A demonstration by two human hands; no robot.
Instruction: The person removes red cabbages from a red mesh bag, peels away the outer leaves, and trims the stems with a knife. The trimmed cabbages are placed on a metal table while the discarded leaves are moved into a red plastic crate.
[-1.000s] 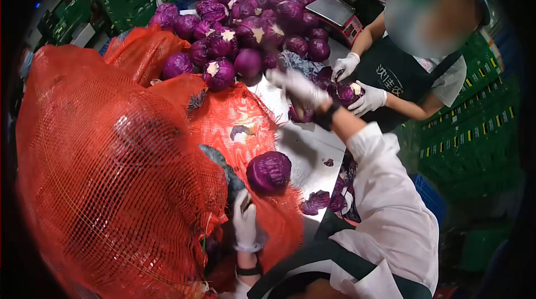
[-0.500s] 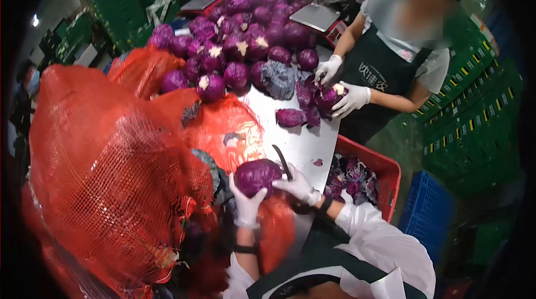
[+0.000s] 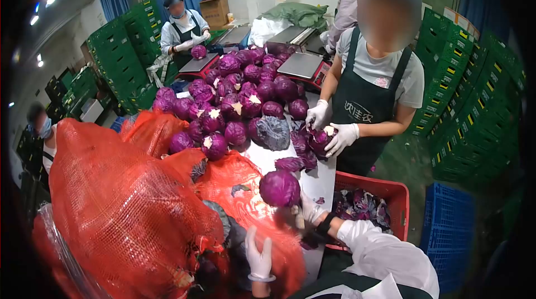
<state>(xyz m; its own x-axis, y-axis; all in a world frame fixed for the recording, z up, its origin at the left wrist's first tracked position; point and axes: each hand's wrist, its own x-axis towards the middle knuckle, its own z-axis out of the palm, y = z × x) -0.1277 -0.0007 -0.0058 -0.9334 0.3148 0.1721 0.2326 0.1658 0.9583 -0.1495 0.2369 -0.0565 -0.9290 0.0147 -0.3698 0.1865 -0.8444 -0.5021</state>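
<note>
A round red cabbage [image 3: 280, 188] is right in front of my right hand [image 3: 311, 209], overlapping the orange net and the steel table in view. My gloved right hand is closed on the knife [image 3: 287, 218], a dark streak smeared by motion just under the cabbage. My gloved left hand [image 3: 259, 254] is held apart from the cabbage, lower and to the left, fingers raised and spread with nothing in them. Below it lies an orange net sheet [image 3: 279, 243]. Close on its left bulges a big orange net sack [image 3: 128, 204].
Piled red cabbages [image 3: 234, 103] cover the table's far part, near scales [image 3: 301, 65]. Across on the right, a co-worker [image 3: 374, 87] in white gloves handles a cabbage. A red crate [image 3: 399, 204] of trimmed leaves and a blue crate [image 3: 446, 232] stand at right.
My left hand has let go of the cabbage and dropped lower. The cabbage has shifted right, beside my right hand. The camera has tilted up, showing more of the room.
</note>
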